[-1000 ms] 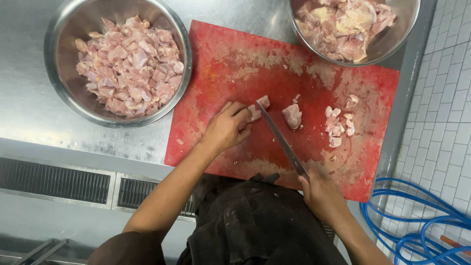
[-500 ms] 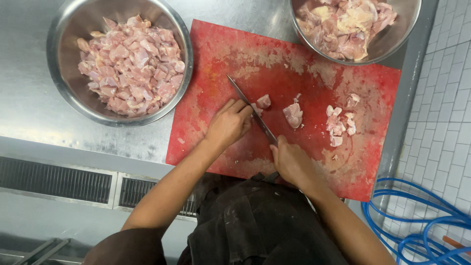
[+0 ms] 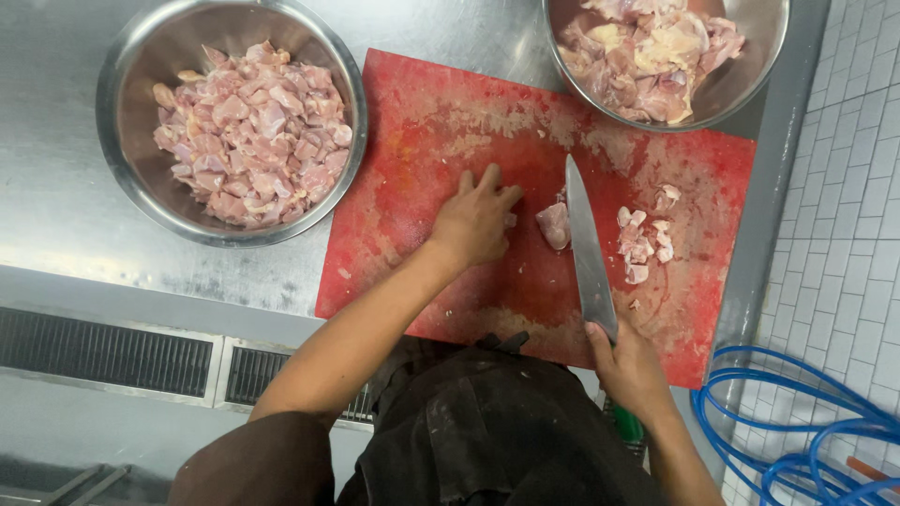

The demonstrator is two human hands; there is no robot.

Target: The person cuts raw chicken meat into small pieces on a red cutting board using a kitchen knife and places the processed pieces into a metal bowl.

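A red cutting board (image 3: 450, 141) lies on the steel counter. My left hand (image 3: 476, 222) rests on the board with its fingers curled over a small piece of raw chicken that is mostly hidden. Just right of it lies another chicken piece (image 3: 553, 225). My right hand (image 3: 630, 370) grips the handle of a long knife (image 3: 587, 248), whose blade stands on the board right beside that piece. Several small cut pieces (image 3: 642, 239) lie to the right of the blade.
A steel bowl (image 3: 127, 112) of cut chicken sits at the left of the board. A second steel bowl (image 3: 750, 80) with larger raw pieces overlaps the board's top right corner. Blue hose (image 3: 797, 422) coils on the tiled floor at right. A drain grate (image 3: 103, 351) runs below the counter.
The knife has swung from left of the chicken piece to its right side, with the blade now pointing straight away from me. My right hand moved right; my left hand shifted slightly.
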